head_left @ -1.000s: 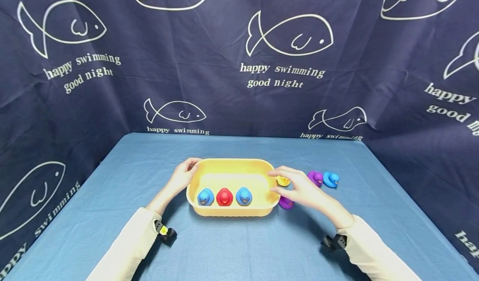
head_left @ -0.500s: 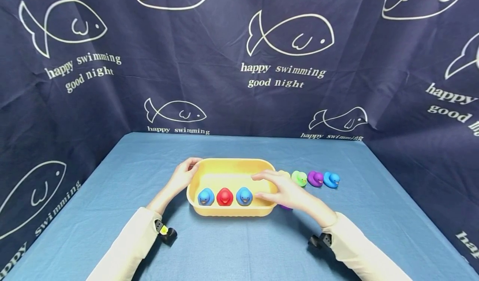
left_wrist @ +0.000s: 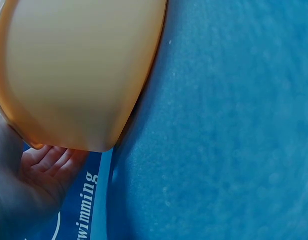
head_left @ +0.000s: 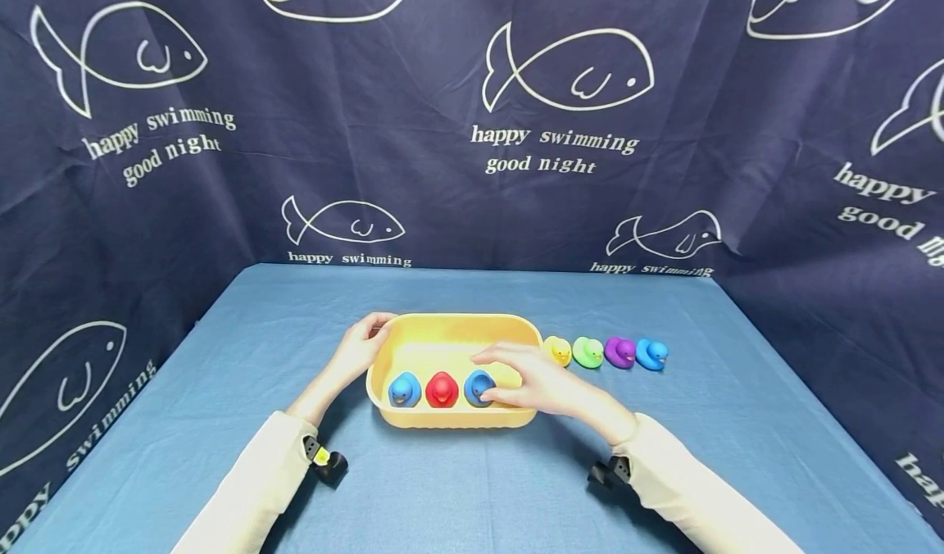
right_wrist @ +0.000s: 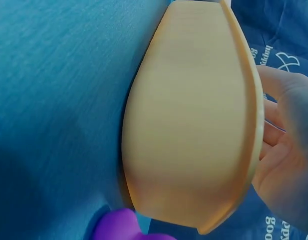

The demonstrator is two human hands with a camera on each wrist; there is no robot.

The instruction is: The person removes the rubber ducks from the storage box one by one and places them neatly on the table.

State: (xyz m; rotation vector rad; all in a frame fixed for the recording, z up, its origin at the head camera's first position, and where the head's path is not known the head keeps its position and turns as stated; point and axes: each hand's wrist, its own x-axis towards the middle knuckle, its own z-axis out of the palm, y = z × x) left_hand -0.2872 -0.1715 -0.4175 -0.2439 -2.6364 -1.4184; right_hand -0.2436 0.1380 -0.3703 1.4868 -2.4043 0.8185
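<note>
At blue duck (head_left: pixel 475 383), right hand (head_left: pixel 537 380) half-open

Pale-yellow oblong tub (head_left: pixel 450 418), blue duck (head_left: pixel 475 383) inside.
Tub rounded at corners, long sides parallel to table (head_left: pixel 442 488)'s far edge. Duck by tub's near side, right of centre, partly hidden.

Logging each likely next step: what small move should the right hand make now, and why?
Probably, the right hand should pinch the rightmost blue duck in the yellow tub: its thumb and fingertips are spread around that duck, though whether they touch it is unclear. The left hand holds the tub's left end, which should help steady it.
</note>
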